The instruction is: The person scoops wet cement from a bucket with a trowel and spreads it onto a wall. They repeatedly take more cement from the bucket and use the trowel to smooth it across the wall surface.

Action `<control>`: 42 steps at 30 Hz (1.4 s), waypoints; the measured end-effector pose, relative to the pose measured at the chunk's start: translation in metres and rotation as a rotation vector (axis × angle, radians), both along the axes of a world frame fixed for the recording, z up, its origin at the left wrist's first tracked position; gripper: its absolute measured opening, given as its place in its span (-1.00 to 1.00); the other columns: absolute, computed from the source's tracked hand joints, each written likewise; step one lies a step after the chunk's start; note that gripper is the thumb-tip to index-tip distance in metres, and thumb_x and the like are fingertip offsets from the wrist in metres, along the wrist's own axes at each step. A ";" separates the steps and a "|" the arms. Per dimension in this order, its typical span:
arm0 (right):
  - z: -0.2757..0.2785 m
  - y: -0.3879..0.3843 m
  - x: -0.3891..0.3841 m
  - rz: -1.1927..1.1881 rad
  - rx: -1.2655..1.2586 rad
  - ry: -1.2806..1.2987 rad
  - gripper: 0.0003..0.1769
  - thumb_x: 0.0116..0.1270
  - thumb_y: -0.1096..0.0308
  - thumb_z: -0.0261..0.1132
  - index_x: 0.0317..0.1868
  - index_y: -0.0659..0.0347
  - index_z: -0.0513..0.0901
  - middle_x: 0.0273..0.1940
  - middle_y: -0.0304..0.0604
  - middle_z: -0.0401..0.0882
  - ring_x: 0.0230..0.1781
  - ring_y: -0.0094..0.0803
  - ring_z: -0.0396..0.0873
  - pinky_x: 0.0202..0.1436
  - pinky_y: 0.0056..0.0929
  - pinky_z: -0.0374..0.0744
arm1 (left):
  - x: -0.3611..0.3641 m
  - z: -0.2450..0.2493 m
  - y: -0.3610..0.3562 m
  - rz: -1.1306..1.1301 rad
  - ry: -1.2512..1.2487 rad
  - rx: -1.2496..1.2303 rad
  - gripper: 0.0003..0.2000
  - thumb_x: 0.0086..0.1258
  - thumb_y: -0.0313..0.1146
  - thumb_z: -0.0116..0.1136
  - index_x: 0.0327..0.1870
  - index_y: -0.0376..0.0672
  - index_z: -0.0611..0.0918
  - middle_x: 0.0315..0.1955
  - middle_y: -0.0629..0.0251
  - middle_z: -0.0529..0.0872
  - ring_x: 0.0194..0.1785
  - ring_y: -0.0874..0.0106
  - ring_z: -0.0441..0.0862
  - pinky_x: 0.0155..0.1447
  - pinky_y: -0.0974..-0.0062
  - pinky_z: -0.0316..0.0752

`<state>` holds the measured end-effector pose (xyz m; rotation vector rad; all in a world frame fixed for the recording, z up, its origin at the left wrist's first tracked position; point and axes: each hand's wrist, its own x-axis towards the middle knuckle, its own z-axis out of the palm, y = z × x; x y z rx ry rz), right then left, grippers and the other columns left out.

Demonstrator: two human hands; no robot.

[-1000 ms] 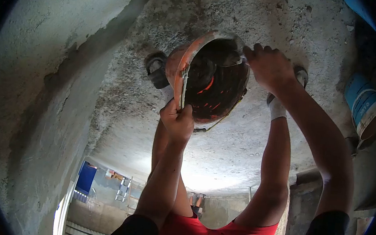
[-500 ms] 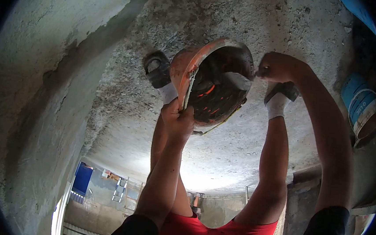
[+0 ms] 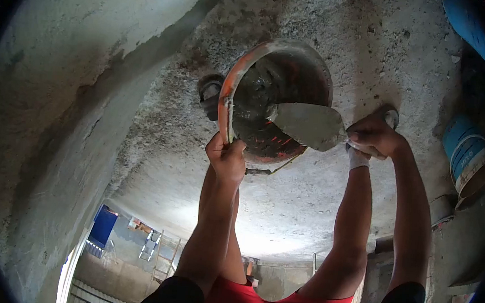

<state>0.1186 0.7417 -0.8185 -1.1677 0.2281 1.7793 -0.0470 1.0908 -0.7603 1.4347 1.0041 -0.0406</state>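
An orange bucket (image 3: 225, 101), smeared with grey, tilts so that its mouth faces me. My left hand (image 3: 227, 160) is closed around its near left rim. Wet grey mortar (image 3: 254, 90) lies inside, against the left and lower wall. In my right hand (image 3: 377, 136) is the handle of a trowel (image 3: 310, 125), my fingers wrapped round it. The trowel's broad grey blade reaches over the bucket's right rim, its tip inside the mouth. A wire handle with a dark grip (image 3: 258, 171) hangs below the bucket.
Rough concrete floor (image 3: 283, 211) runs under my feet. A plastered wall (image 3: 57, 114) rises on the left. At the right lies a blue and white bucket (image 3: 469, 161), with a blue object (image 3: 474, 30) above it. A ladder (image 3: 149, 245) stands in the background.
The bucket has tipped so more of its inside shows. The trowel blade has come back from deep inside toward the right rim, and my right hand has moved right and down.
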 end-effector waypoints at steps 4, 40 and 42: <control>0.020 0.009 -0.002 -0.262 0.061 -0.114 -0.67 0.37 0.19 0.44 -0.29 0.36 0.68 -0.47 -0.21 0.60 -0.53 -0.50 0.52 -0.45 -0.44 0.52 | 0.008 0.000 -0.001 0.101 -0.013 -0.008 -0.62 0.09 -0.71 0.05 -0.03 -0.36 0.68 -0.09 0.30 0.75 -0.06 0.51 0.66 0.10 0.54 0.49; 0.028 0.306 0.056 -1.147 -0.379 -1.138 -0.57 0.36 0.35 0.38 0.14 0.46 0.60 -0.15 0.30 0.70 -0.16 0.11 0.73 -0.03 -0.24 0.65 | 0.003 -0.012 0.011 0.176 0.074 -0.033 -0.65 0.17 -0.73 0.08 -0.01 -0.32 0.67 -0.14 0.31 0.73 -0.11 0.48 0.68 0.01 0.44 0.59; 0.027 0.296 0.051 -1.206 -0.388 -1.013 -0.57 0.36 0.35 0.38 0.14 0.46 0.60 -0.14 0.28 0.69 -0.16 0.02 0.73 -0.01 -0.26 0.63 | 0.017 -0.002 0.003 0.249 0.123 -0.015 -0.69 0.19 -0.72 0.08 -0.04 -0.33 0.67 -0.14 0.30 0.73 -0.11 0.48 0.67 0.05 0.45 0.57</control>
